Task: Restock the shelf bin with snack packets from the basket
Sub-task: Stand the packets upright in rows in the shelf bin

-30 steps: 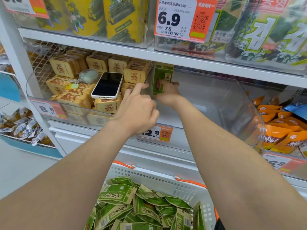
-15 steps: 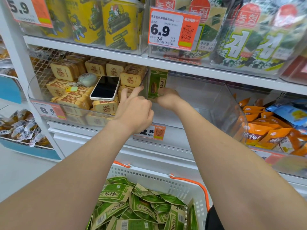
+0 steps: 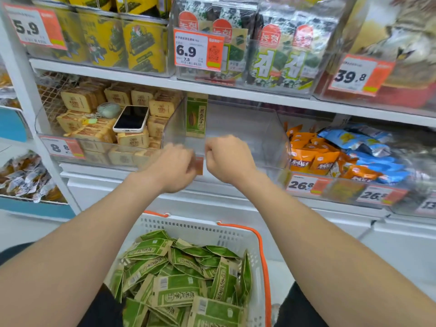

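A clear shelf bin on the middle shelf holds one green snack packet, standing upright against the bin's left wall. Both hands are outside the bin, in front of its front edge. My left hand is blurred, its fingers curled, and I see nothing in it. My right hand is a loose fist and holds nothing. Below my forearms a white basket with orange handles is piled with several green packets.
A phone and a small pale case lie on tan packets in the bin to the left. Orange and blue packets fill the bin to the right. Seaweed packs stand on the shelf above. Price tags line the shelf edges.
My right hand has let go of the green packet, which now stands alone in the bin. Both hands have pulled back out of the bin towards me.
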The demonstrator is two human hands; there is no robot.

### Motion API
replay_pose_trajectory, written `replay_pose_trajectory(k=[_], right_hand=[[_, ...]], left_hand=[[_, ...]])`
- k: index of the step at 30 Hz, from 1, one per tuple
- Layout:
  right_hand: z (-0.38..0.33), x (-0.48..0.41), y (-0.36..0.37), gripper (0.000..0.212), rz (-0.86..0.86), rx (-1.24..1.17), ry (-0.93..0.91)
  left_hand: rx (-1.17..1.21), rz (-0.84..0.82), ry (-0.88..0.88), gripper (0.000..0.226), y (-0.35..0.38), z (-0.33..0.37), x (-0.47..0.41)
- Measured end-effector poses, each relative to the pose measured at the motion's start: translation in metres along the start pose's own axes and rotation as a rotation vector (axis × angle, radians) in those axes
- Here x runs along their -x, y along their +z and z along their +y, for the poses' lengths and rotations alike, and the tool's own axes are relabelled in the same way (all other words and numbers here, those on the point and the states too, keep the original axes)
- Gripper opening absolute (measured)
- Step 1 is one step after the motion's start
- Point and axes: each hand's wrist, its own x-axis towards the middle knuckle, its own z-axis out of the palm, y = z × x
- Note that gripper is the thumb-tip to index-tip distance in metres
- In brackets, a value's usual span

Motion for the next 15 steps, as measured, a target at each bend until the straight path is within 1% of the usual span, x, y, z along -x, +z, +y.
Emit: replay_pose_trajectory(k=[1, 2, 4, 6, 8, 9, 10, 13, 15], right_hand=[[0.003, 0.013, 0.005, 0.016, -0.045, -0.003, 0.01], [0.007, 0.025, 0.012, 0.017, -0.128, 0.004, 0.018], [0.012, 0.048, 0.033, 0.02, -0.385, 0.033, 0.006], [0.014, 0.073, 0.057, 0.015, -0.682, 0.067, -0.022], [0.011, 0.099, 0.075, 0.016, -0.923, 0.15, -0.096], [0.009, 0.111, 0.084, 0.014, -1.013, 0.206, -0.133], [0.005, 0.122, 0.091, 0.005, -1.076, 0.253, -0.178], [-0.002, 0.147, 0.117, 0.006, -1.126, 0.311, -0.262], [-0.003, 0.16, 0.135, 0.013, -1.15, 0.278, -0.271]], left_hand=[[-0.004, -0.12, 0.023, 0.025, 0.003, 0.003, 0.006], [-0.024, -0.267, 0.034, 0.027, 0.006, 0.009, 0.012], [-0.059, -0.51, 0.063, 0.031, 0.015, 0.021, 0.026], [-0.08, -0.646, 0.093, 0.032, 0.031, 0.033, 0.041], [-0.134, -0.713, 0.14, 0.031, 0.054, 0.041, 0.057], [-0.166, -0.733, 0.167, 0.03, 0.066, 0.043, 0.064], [-0.194, -0.756, 0.192, 0.028, 0.076, 0.047, 0.07], [-0.217, -0.801, 0.268, 0.019, 0.097, 0.055, 0.083], [-0.249, -0.814, 0.278, 0.016, 0.106, 0.054, 0.087]])
